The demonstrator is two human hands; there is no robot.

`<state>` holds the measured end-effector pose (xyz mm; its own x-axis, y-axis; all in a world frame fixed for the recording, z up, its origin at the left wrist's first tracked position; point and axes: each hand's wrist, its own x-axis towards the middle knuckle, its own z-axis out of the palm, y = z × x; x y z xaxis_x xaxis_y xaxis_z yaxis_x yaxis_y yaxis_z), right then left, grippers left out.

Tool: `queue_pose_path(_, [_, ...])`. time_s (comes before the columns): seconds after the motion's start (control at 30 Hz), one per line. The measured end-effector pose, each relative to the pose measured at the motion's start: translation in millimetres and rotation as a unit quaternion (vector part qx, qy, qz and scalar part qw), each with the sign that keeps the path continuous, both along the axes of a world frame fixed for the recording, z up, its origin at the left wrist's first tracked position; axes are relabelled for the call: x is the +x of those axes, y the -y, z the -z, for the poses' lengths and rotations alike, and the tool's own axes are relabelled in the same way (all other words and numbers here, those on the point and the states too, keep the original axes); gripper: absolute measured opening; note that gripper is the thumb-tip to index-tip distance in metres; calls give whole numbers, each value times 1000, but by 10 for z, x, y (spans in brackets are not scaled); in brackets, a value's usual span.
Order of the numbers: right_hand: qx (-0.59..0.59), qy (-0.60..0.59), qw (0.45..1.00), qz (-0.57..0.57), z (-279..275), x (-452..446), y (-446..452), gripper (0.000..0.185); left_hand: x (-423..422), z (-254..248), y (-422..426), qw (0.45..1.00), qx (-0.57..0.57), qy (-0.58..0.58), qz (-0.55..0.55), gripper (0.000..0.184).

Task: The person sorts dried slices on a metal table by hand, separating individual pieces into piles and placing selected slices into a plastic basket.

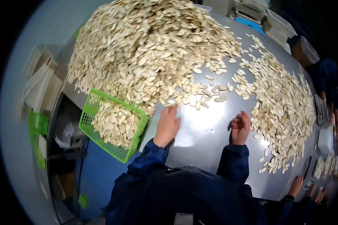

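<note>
Blue jacket: nearest the camera, below and to the right of the green basket, its dark sleeves reaching over the tabletop.
Green basket [140, 129]: tilted at the table's left edge; probably light and springy, best held by opposite rims.
Basket slices [117, 125]: inside the basket; pale, thin, likely light, dry and stiff, perhaps apt to snap if squeezed.
Large heap [150, 48]: above the basket and to its right; loose slices that would probably slide, so better scooped from the lower edge.
Left hand [166, 127]: just right of the basket, fingertips at the heap's edge; whether they pinch a slice cannot be told.
Metal tabletop [199, 146]: right of the basket, looking smooth; flat slices may need lifting by an edge.
Right hand [240, 127]: farther right of the basket, fingers loosely curled, nothing visible in them.
Right-hand spread [281, 108]: farthest from the basket, beside that hand; single slices suit a fingertip hold across their faces.
</note>
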<state>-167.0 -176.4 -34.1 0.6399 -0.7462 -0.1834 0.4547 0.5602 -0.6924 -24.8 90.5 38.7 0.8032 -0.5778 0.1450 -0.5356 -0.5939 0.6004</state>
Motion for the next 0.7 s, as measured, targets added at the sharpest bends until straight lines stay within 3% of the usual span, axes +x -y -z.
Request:
queue_pose_path(0.13, [16,37,998,-53,-99,13,-16,20,443,317,291,993,46,99,-49,42])
queue_pose_path(0.27, [28,39,997,-67,-135,35,-52,21,374,462,435,999,22,22,24,32])
queue_pose_path(0.33, [31,34,996,-71,-110,44,-37,21,195,224,525,987,-49,-101,113,30])
queue_pose_path(0.4, [31,24,997,-66,-126,50,-34,21,319,240,635,988,-34,-122,89,27])
queue_pose_path(0.53, [41,24,996,-72,-140,49,-20,20,876,409,909,993,-64,82,48,23])
queue_pose_path(0.6, [43,21,997,-66,-158,69,-14,20,1025,421,1054,992,-57,109,39,21])
queue_pose_path(0.7, [47,9,997,-58,-139,39,-28,20,1054,426,1141,995,-5,59,75,19])
